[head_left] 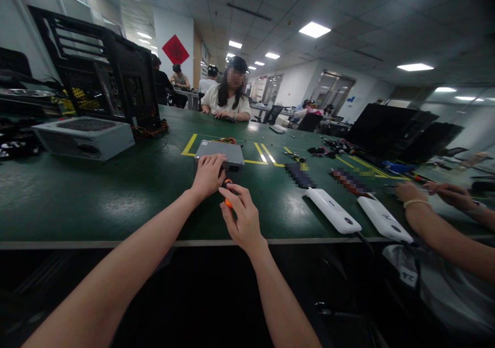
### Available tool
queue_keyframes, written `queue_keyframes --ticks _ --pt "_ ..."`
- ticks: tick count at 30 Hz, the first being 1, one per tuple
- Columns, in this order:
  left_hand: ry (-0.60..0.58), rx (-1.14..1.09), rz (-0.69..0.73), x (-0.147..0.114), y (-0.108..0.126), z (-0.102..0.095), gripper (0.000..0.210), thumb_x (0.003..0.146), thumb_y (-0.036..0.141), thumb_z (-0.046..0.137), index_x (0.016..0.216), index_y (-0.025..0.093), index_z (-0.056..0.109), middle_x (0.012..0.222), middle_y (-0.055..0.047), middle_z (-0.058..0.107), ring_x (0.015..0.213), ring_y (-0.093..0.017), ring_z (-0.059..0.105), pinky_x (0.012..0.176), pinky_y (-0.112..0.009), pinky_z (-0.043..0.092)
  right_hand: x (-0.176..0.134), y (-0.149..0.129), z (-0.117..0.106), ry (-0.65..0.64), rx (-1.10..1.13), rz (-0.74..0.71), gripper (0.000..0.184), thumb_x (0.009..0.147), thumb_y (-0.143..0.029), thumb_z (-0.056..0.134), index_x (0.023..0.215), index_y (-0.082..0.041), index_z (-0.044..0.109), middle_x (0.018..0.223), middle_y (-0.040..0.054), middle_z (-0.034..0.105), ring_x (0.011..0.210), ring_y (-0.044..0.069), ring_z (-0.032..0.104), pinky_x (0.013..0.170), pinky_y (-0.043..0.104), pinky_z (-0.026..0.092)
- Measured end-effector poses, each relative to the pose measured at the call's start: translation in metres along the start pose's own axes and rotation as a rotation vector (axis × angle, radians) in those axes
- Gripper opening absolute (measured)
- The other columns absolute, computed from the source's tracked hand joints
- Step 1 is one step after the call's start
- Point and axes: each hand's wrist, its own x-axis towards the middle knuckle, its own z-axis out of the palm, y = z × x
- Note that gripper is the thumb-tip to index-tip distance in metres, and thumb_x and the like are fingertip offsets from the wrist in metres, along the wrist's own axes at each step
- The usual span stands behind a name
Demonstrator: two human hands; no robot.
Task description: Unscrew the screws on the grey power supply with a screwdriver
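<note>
A grey metal computer power supply (228, 154) sits on the green table in front of me, with colored cables behind it. Over its left front edge lies my left hand (209, 175), its fingers closed against the case. My right hand (242, 216) pinches an orange-and-black screwdriver handle (228, 201), just in front of the power supply. The screwdriver's tip is hidden, so I cannot tell whether it touches a screw.
An open black computer case (131, 85) and a second power supply (87, 136) stand left. Right lie two white power banks (334, 211) (384, 219), cables (336, 146) and dark monitors (390, 126). A co-worker's hands (413, 193) are at far right; another person (228, 98) sits opposite.
</note>
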Motion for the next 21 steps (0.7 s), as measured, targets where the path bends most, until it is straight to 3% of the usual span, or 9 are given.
queue_keyframes --ticks 6,13,16,21 --pt "-0.003 -0.003 -0.009 -0.0006 0.0019 -0.0016 0.030 0.082 0.017 0.045 0.112 0.020 0.051 0.125 -0.008 0.056 0.117 -0.023 0.048 0.101 -0.041 0.029 0.0003 0.0045 0.0042 0.058 0.052 -0.007 0.024 0.086 -0.029 0.054 0.108 -0.020 0.050 0.110 0.0101 0.062 0.106 0.018 0.060 0.086 0.032 0.052" --pt "-0.011 0.018 -0.001 0.0007 -0.0004 0.0002 0.030 0.082 0.017 0.046 0.111 0.021 0.051 0.126 -0.007 0.056 0.117 -0.024 0.048 0.102 -0.041 0.029 0.0015 -0.0007 0.0006 -0.054 0.031 -0.005 0.036 0.090 -0.026 0.043 0.126 -0.020 0.044 0.124 0.0118 0.052 0.113 0.018 0.055 0.092 0.034 0.050" --pt "-0.001 0.028 0.004 0.0009 -0.0013 0.0018 0.031 0.081 0.017 0.047 0.111 0.021 0.051 0.125 -0.007 0.056 0.116 -0.024 0.048 0.101 -0.041 0.030 0.0007 -0.0007 0.0004 -0.057 -0.014 -0.026 0.032 0.090 -0.028 0.047 0.120 -0.021 0.050 0.123 0.0106 0.054 0.102 0.016 0.060 0.088 0.031 0.051" --pt "0.023 0.031 0.026 -0.0013 -0.0013 0.0023 0.029 0.082 0.017 0.046 0.110 0.019 0.052 0.123 -0.007 0.057 0.114 -0.024 0.049 0.099 -0.040 0.031 0.0010 0.0055 0.0041 -0.027 0.065 -0.039 0.029 0.086 -0.027 0.056 0.111 -0.016 0.050 0.118 0.0116 0.060 0.113 0.018 0.056 0.092 0.031 0.050"
